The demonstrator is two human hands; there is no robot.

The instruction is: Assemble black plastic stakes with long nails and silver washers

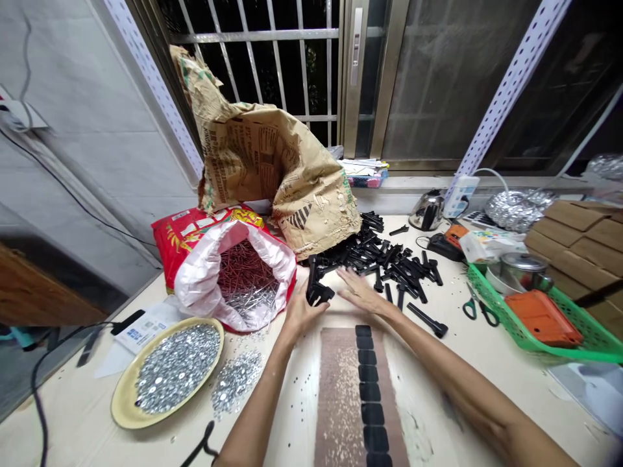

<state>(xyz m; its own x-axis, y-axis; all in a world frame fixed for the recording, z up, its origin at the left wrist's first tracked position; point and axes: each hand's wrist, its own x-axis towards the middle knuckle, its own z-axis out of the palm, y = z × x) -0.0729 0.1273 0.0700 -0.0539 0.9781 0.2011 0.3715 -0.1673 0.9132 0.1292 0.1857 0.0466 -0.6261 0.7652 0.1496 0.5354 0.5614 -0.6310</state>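
Note:
My left hand point(300, 312) is closed around a few black plastic parts point(318, 293), long stems with wider ends, beside the open bag. Just to its right, my right hand point(361, 293) has its fingers stretched out and apart at the near edge of a loose pile of the same black parts point(384, 256). Nothing shows in the right hand. Nearer to me lies a brown board point(338, 395) carrying a row of black squarish pads point(370, 374). A single black part point(427, 320) rests on the table right of my right hand.
Left stand a red-and-white bag point(187, 285) of nails or pins and a yellow plate point(119, 408) of metal washers, with more washers point(236, 383) spilled alongside. A torn paper sack point(311, 188) leans behind. Scissors point(479, 308), a green basket point(530, 344) and cardboard boxes point(579, 246) are right.

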